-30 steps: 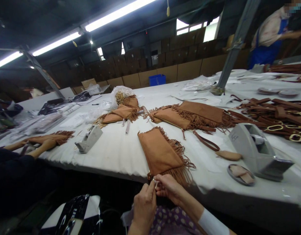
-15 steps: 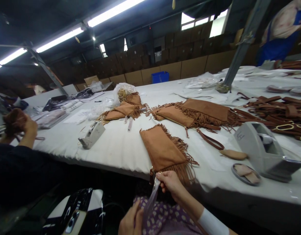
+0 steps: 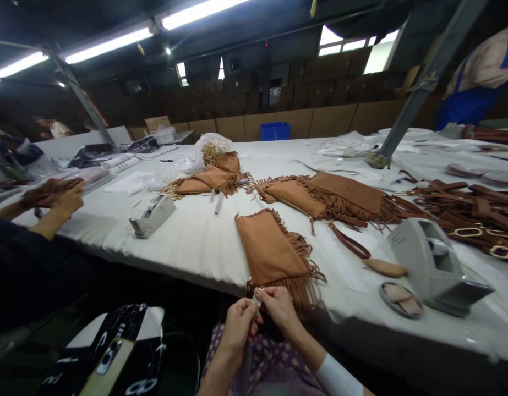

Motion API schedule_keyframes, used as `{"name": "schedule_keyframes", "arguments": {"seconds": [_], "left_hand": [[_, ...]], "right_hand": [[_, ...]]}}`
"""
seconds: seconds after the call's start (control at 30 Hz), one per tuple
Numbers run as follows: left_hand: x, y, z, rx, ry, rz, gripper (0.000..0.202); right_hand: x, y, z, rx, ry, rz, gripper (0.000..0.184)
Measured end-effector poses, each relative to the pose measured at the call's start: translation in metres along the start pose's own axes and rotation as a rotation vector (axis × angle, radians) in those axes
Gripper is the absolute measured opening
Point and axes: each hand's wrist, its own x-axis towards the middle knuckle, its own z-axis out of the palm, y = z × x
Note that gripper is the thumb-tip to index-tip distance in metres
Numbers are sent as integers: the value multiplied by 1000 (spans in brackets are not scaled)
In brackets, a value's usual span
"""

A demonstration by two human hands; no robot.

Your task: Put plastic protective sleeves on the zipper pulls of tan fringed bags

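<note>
A brown fringed pouch lies flat at the table's front edge, its lower corner close to my fingers. My right hand pinches a small gold metal clasp beside that corner. Against it, fingertips almost touching, my left hand is closed on a translucent plastic strip. The strip's lower part is mostly hidden behind the left hand and wrist. More fringed pouches lie farther back, one with a wrist strap.
Tape dispensers stand at right and left. A tape roll lies near the right one. Brown straps with gold rings are heaped at right. A co-worker's hands handle a brown item at left. A metal post rises from the table.
My left hand has come up from my lap to meet the right at the clasp, and the strip that hung down is now gathered between them. The co-worker's hands moved right with the brown item.
</note>
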Motion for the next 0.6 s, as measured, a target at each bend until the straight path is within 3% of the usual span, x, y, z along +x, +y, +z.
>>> {"name": "schedule_keyframes", "arguments": {"seconds": [0.1, 0.2, 0.27, 0.37, 0.47, 0.53, 0.6], "left_hand": [[-4, -3, -2, -12, -1, -7, 42], [-3, -8, -6, 13, -11, -55, 44], [0, -13, -14, 24, -22, -98, 46], [3, -18, -29, -21, -55, -151, 46], [6, -20, -40, -58, -93, -202, 45], [7, -20, -42, -57, -106, -215, 45], [7, -21, -40, -53, -106, -224, 45]], "right_hand": [[-8, -6, 2, -66, 8, -25, 44], [-13, -15, -32, -159, 117, -60, 44], [-19, -24, -84, -236, 316, -71, 42], [-36, -38, -191, -355, 789, -33, 38], [-52, -46, -292, -413, 1109, 66, 40], [-56, -45, -335, -406, 1130, 151, 38], [-54, -39, -356, -364, 1066, 199, 38]]}}
